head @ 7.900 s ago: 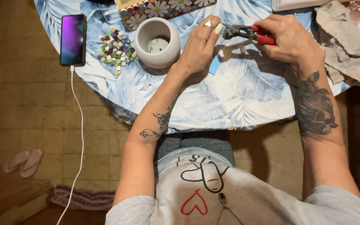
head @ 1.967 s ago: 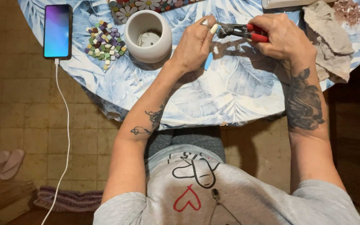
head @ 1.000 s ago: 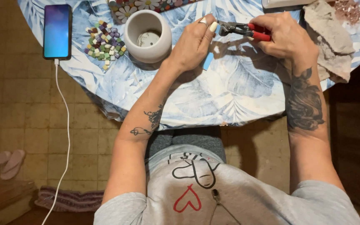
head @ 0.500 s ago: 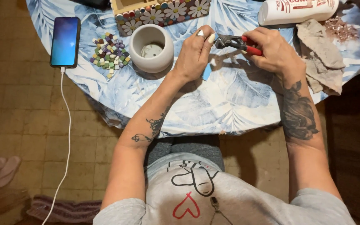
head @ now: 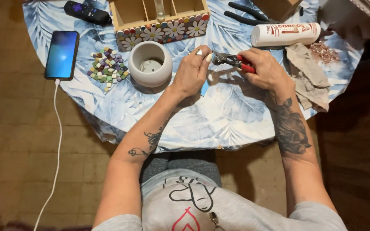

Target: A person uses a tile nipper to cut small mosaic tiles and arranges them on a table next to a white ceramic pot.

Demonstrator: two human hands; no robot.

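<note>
Red-handled nippers [head: 233, 61] sit clamped in my right hand [head: 265, 70]; my left hand [head: 192, 72] pinches a small tile at their jaws. Left of the pot [head: 150, 64], loose tiles [head: 107, 72] wait; its side looks bare.

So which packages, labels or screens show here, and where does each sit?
Phone: table's left edge, flat, lit blue screen, white cable plugged in.
Bottle: on its side, upper right; white with a red-and-orange label.
Remote: top left, black, no screen.
</note>
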